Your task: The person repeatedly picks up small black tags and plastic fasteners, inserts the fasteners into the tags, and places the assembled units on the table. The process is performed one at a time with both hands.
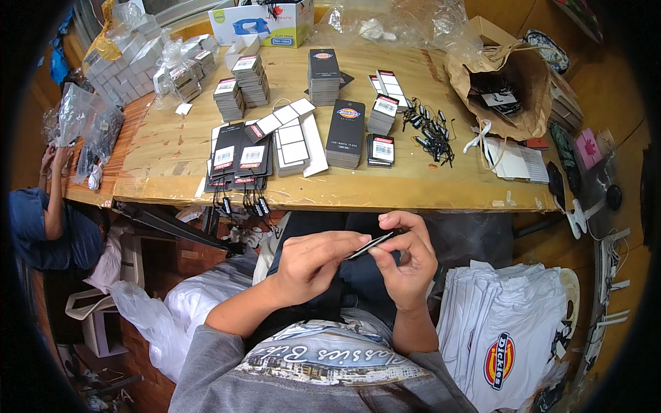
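thin dark card (371, 246) clamped in the grip of both hands above the lap (317, 221), left hand (315, 260) at its nine o'clock, right hand (407, 261) at its three, bench (475, 182) toward twelve where black tags (345, 141) stood stacked, black cords (434, 134) lay at one, white shirts (506, 323) at four

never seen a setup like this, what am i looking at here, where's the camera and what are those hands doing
There's no machine here, just a person's bare hands. One picture, looking down from a wide camera on their head, which makes straight edges bend. The left hand and right hand hold a thin flat piece between them, seen nearly edge-on, so its face is hidden. On the wooden table are stacks of tags, black cords and an open paper bag. White shirts are piled at lower right. Another person sits at far left.
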Action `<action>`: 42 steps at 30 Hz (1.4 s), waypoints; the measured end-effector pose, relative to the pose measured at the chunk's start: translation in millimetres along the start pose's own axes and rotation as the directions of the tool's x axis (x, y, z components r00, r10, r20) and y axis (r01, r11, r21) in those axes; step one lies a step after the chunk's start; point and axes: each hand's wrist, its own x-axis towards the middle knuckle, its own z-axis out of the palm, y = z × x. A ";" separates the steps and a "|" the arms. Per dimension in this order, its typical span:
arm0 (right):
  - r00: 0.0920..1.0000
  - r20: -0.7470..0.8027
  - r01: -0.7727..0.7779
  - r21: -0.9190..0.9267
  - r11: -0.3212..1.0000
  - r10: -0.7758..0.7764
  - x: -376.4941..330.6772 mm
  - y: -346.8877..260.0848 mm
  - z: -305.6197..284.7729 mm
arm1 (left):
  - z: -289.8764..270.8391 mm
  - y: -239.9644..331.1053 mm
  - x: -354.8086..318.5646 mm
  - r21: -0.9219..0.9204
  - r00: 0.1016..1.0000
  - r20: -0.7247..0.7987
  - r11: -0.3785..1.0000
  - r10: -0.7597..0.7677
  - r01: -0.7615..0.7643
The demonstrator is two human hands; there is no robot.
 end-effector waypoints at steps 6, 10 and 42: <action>0.999 0.034 -0.045 0.131 0.990 0.041 -2.1 4.0 1.4 | 3.6 1.2 -1.9 0.166 0.991 -0.020 0.978 0.129 -0.124; 0.995 0.097 -0.032 0.112 0.993 0.021 -1.0 3.1 -1.2 | 4.1 1.2 0.8 0.124 0.995 0.002 0.987 0.101 -0.101; 0.957 0.249 -0.118 -0.140 0.983 0.150 -2.7 2.1 -0.7 | -2.9 -11.7 -3.4 -0.315 0.973 -0.013 0.925 -0.229 0.214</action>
